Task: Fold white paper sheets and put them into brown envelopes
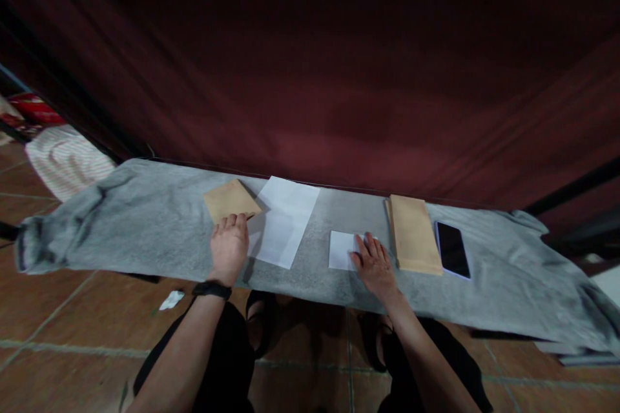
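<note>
The left grip [228, 248], a bare hand with a black watch [212, 289] on its wrist, lies flat and released. Its fingertips [232, 222] rest on the near edge of a small square envelope of brown paper [231, 200], which lies just beyond the grip on the bench [145, 226], a long surface covered with grey cloth. Nothing is clasped in it.

The right grip [375, 264] is also flat and released, with the fingers spread. It presses down on the right part of a small folded piece of white paper [341, 250]; the rest of the paper shows to the left of the grip.

Between the two grips, close to the right side of the left one, lies a larger white paper sheet [285, 219], a little tilted. Just to the right of the right grip is a long brown paper envelope [414, 232], and beyond it, touching or nearly touching, a black phone [453, 248] with a dark screen.

Both papers under the grips look very light, thin and easy to crease. I judge they would slide easily on the cloth and are difficult to lift from flat. An edge or corner seems the best place to pinch them, with soft pressure.
</note>
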A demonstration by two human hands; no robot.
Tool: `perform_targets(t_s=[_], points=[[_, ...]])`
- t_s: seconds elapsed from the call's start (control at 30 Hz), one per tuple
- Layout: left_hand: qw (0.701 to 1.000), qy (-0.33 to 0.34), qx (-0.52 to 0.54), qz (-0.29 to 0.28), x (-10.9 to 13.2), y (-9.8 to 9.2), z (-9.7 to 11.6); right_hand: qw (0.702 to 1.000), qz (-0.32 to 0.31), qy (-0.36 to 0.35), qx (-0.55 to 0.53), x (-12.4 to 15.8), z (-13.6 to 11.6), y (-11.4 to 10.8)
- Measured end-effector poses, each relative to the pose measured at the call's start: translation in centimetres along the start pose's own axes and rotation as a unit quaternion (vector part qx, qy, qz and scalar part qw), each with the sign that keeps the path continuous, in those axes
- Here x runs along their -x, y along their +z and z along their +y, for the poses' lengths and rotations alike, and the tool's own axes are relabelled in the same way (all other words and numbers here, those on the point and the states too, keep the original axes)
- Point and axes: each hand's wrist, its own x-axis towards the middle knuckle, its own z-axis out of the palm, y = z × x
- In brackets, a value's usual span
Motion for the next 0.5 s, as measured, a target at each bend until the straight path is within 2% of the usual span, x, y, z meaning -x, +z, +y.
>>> perform_targets(t_s=[0.1,0.23,0.4,0.5], points=[[1.000,0.022,0.009,0.009,0.2,-0.7,1.5,1.000,0.002,-0.003,0.012,0.0,-0.2,-0.3],[1.000,-0.003,0.027,-0.001,0.0,-0.5,1.9,1.000,0.000,-0.001,0.019,0.0,-0.4,-0.6],[0.997,-0.033,0.069,-0.018,-0.7,0.3,-0.2,1.000,-0.007,-0.004,0.024,0.0,-0.4,-0.9],[0.970,-0.122,0.206,-0.045,-1.5,1.3,-2.4,1.000,-0.007,-0.004,0.022,0.0,-0.3,-0.9]])
